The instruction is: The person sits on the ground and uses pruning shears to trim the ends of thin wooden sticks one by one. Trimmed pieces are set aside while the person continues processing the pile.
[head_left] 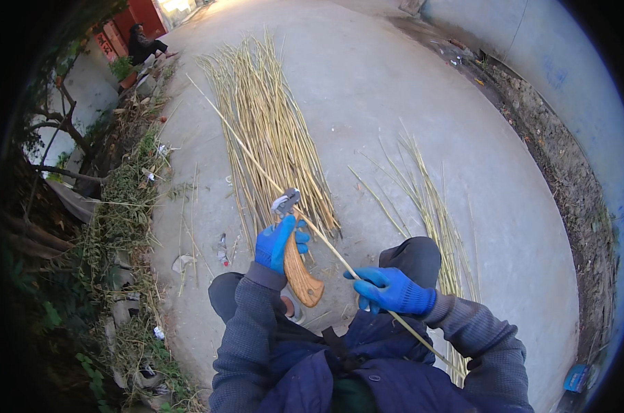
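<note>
Both of my hands wear blue gloves. My left hand (pixel 274 242) is closed round a tool with a curved wooden handle (pixel 301 279) and a small metal head (pixel 286 200); its exact kind is unclear. A long, thin, tan stalk (pixel 334 251) runs diagonally past the metal head. My right hand (pixel 394 290) grips this stalk nearer my body, over my right knee. Its far end lies above a large spread of similar stalks (pixel 264 124) on the ground ahead. Whether the metal head touches the stalk, I cannot tell.
A smaller pile of greener stalks (pixel 432 213) lies to my right, partly behind my right arm. Dry weeds and litter (pixel 119 220) line the left edge. A pale wall (pixel 560 76) borders the right. Far left, a person in dark clothes (pixel 143 47) sits near a potted plant (pixel 124 71).
</note>
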`<state>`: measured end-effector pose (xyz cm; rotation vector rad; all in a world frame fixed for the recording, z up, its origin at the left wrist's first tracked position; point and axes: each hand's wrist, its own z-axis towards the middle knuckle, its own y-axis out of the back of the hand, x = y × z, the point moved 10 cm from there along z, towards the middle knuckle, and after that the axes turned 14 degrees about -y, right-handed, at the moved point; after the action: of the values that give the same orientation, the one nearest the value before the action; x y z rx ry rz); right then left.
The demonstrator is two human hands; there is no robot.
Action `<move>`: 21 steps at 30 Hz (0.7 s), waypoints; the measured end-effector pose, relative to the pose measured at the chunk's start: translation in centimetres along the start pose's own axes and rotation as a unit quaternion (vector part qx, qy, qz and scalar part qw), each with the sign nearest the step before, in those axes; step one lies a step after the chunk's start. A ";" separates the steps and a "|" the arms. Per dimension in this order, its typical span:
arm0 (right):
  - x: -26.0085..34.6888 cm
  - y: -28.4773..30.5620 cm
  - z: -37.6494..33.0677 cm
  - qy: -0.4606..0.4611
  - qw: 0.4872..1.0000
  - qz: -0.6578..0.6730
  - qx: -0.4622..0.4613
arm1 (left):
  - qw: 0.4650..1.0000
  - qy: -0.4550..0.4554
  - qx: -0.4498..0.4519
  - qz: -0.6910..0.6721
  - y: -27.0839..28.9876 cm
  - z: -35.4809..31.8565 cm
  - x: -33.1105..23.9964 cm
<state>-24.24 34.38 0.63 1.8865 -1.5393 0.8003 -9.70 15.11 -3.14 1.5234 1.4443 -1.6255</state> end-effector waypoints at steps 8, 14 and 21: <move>1.4 -0.6 -2.0 0.186 0.948 -0.226 -0.127 | 0.999 -0.014 -0.047 0.016 6.4 3.1 1.0; -8.1 -0.5 -10.4 -0.001 0.990 -0.136 -0.033 | 0.987 -0.052 -0.147 0.037 18.1 6.8 -3.7; -1.5 -0.1 -2.6 -0.012 0.994 -0.099 -0.046 | 0.999 -0.042 -0.009 -0.030 3.8 1.5 0.9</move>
<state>-24.61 37.35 1.22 1.9503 -1.3530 0.6110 -7.20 12.79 -5.59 1.3977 1.4686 -1.6846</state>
